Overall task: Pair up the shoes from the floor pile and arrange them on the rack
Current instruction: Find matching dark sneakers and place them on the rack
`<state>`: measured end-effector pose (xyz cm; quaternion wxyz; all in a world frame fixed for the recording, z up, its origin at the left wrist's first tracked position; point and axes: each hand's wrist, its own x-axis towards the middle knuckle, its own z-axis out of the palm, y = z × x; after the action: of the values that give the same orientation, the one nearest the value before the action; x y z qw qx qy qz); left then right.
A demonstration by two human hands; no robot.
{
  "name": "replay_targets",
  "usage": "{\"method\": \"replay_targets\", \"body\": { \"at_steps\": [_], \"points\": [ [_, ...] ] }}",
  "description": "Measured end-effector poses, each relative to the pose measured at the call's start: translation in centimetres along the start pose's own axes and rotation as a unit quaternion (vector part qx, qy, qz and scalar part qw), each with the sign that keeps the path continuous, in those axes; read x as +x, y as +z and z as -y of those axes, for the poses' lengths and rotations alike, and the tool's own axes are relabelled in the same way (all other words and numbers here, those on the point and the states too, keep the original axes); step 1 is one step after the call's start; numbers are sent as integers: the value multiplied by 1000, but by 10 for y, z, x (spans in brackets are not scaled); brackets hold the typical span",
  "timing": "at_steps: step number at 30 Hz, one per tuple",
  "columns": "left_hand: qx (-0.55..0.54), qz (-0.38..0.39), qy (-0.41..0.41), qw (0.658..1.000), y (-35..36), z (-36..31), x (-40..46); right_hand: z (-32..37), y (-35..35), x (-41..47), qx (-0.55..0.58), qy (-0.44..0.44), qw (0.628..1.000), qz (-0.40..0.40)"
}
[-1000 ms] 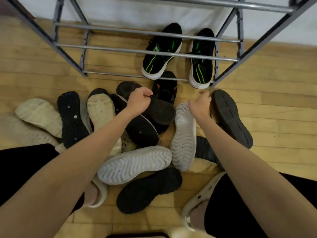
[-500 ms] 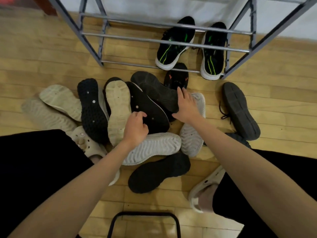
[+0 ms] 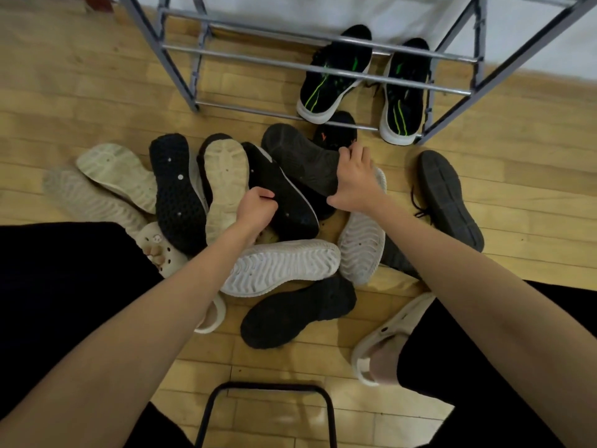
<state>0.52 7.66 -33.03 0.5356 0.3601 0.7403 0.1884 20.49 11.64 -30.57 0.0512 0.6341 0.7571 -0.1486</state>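
Observation:
A pile of shoes lies sole-up on the wooden floor in front of the grey metal rack [image 3: 181,76]. A pair of black sneakers with green lines [image 3: 336,76] [image 3: 405,92] stands on the rack's lowest tier. My left hand [image 3: 256,206] pinches the edge of a black shoe with a white rim [image 3: 287,202]. My right hand [image 3: 355,182] grips the heel end of a dark grey-soled shoe [image 3: 300,156], fingers over it and thumb at its side. A similar dark grey shoe [image 3: 450,198] lies apart on the right. Two white-soled shoes [image 3: 284,266] [image 3: 361,247] lie below my hands.
Cream-soled shoes [image 3: 116,173] [image 3: 226,185] and a black studded sole [image 3: 177,189] fill the pile's left side. A black shoe [image 3: 297,312] lies nearest me. My feet wear cream clogs [image 3: 161,253] [image 3: 381,337]. A black metal stool frame [image 3: 265,412] sits at the bottom.
My left hand has moved up from the white sole to the black shoe's edge and closed on it. My right hand's fingers went from flat to curled over the dark grey shoe.

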Motion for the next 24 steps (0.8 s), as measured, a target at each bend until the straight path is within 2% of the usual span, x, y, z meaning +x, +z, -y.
{"method": "replay_targets", "body": {
  "at_steps": [3,7,12,17,20,24],
  "points": [
    [-99,36,-51,993,4,-9,-6,-11,-16,-9,-29,-36,999,-25],
    [-157,83,-91,980,14,-24,-17,-30,-32,-33,-33,-54,997,-49],
    [-167,139,-90,972,31,-36,-33,-44,-40,-76,-20,-54,994,-92],
    [-266,236,-85,931,41,-43,-48,-45,-22,-123,30,-26,987,-156],
    [-312,236,-68,918,53,-34,-55,-34,1,-149,103,37,979,-170],
    [-263,194,-29,945,60,-29,-57,-25,30,-169,164,106,972,-127]
  ]
}}
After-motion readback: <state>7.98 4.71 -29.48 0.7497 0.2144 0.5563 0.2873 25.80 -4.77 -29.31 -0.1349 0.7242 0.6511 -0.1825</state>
